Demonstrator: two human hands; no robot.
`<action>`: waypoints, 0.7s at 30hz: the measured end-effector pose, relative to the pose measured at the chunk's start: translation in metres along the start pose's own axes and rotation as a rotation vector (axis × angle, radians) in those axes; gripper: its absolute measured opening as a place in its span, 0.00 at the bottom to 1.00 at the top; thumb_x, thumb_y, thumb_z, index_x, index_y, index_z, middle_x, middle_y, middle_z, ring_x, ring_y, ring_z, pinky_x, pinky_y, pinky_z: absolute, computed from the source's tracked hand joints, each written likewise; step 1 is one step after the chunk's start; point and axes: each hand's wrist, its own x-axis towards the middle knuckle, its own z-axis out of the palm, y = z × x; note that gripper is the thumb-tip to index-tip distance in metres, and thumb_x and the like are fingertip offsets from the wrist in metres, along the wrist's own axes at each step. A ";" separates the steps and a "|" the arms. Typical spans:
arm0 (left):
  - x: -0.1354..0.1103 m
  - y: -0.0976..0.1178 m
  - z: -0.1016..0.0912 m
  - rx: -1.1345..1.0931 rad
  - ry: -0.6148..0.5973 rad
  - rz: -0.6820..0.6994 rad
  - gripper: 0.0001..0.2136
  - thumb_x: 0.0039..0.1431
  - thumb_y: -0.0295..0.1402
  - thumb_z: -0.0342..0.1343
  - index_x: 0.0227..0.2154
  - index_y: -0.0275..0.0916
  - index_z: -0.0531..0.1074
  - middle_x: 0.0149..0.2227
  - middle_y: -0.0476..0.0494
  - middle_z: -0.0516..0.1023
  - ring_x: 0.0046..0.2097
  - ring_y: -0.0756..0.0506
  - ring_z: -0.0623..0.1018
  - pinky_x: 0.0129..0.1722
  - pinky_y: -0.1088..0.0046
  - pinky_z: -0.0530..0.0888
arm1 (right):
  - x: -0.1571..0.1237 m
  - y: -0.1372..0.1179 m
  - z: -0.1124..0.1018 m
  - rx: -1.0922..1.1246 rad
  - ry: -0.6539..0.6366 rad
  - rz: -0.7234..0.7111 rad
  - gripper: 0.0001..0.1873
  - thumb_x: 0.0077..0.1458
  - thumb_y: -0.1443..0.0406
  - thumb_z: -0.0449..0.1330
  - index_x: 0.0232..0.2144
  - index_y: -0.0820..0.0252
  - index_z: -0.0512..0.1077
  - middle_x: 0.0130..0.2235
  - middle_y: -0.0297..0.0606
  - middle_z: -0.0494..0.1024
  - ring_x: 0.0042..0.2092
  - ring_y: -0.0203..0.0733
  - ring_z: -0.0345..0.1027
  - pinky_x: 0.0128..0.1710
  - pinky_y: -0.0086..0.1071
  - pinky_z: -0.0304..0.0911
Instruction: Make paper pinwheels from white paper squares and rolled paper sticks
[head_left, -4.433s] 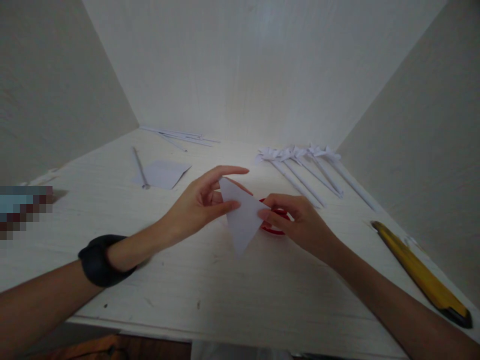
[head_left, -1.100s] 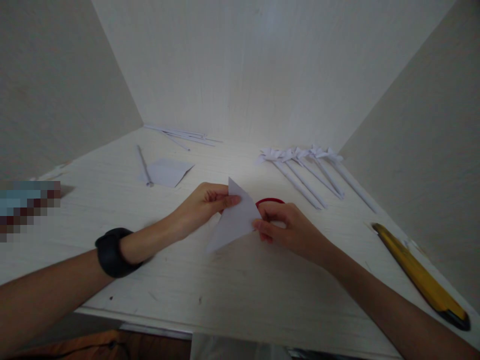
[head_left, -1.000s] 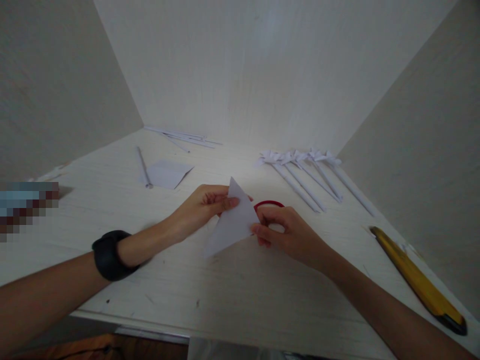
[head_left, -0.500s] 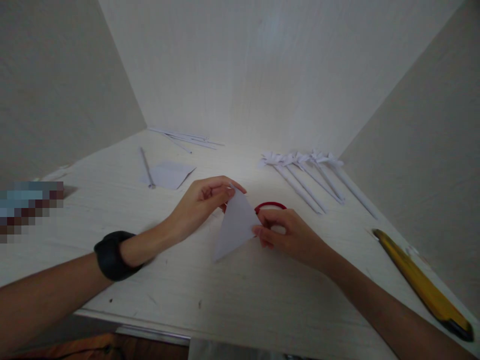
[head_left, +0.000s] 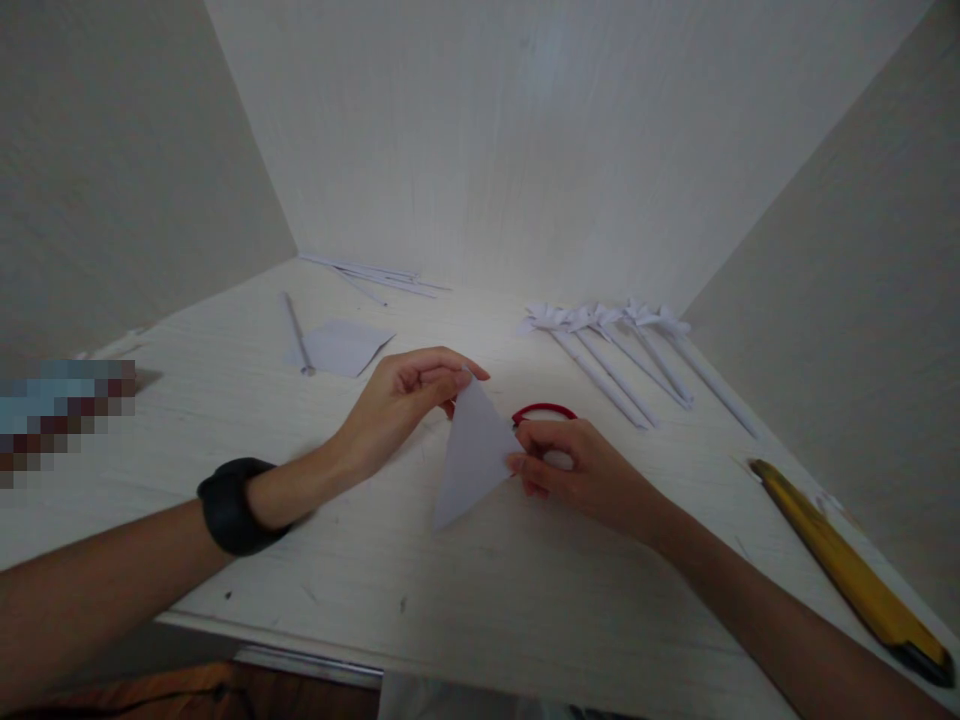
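two corners of the white triangular paper sheet [head_left: 474, 460], left of the red, curved, plastic-looking loop [head_left: 546, 408], are pinched, top by the left hand [head_left: 405, 395], side by the right hand [head_left: 574, 460], probably to steady it.

Single head-worn camera, looking forward and down from the person's side of the desk [head_left: 360, 580]. The view is near — back wall [head_left: 510, 130] facing the lens.
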 end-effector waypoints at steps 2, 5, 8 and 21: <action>0.000 0.001 0.000 -0.014 0.005 -0.009 0.09 0.56 0.36 0.57 0.32 0.37 0.78 0.28 0.46 0.78 0.29 0.50 0.74 0.30 0.76 0.71 | 0.000 0.000 0.000 -0.008 0.008 -0.008 0.12 0.54 0.66 0.57 0.21 0.59 0.60 0.21 0.30 0.69 0.24 0.32 0.63 0.27 0.25 0.57; 0.000 0.001 0.001 -0.047 -0.057 -0.067 0.09 0.55 0.37 0.58 0.32 0.36 0.78 0.29 0.45 0.79 0.31 0.49 0.76 0.32 0.75 0.72 | -0.001 -0.001 0.000 -0.025 0.042 -0.045 0.14 0.54 0.66 0.56 0.19 0.59 0.60 0.20 0.30 0.68 0.24 0.31 0.63 0.26 0.25 0.57; 0.000 0.001 0.003 -0.105 -0.177 -0.125 0.08 0.53 0.35 0.60 0.31 0.35 0.77 0.30 0.44 0.80 0.33 0.48 0.77 0.34 0.74 0.72 | -0.002 -0.003 -0.001 -0.019 0.082 -0.085 0.15 0.55 0.65 0.56 0.18 0.60 0.60 0.20 0.30 0.68 0.24 0.31 0.63 0.27 0.25 0.57; -0.010 0.009 0.003 0.025 -0.342 0.029 0.05 0.54 0.31 0.58 0.33 0.38 0.77 0.35 0.44 0.79 0.38 0.46 0.77 0.41 0.70 0.72 | -0.010 -0.008 0.003 -0.406 0.243 -0.300 0.12 0.58 0.64 0.55 0.23 0.61 0.70 0.23 0.32 0.74 0.24 0.31 0.65 0.26 0.25 0.57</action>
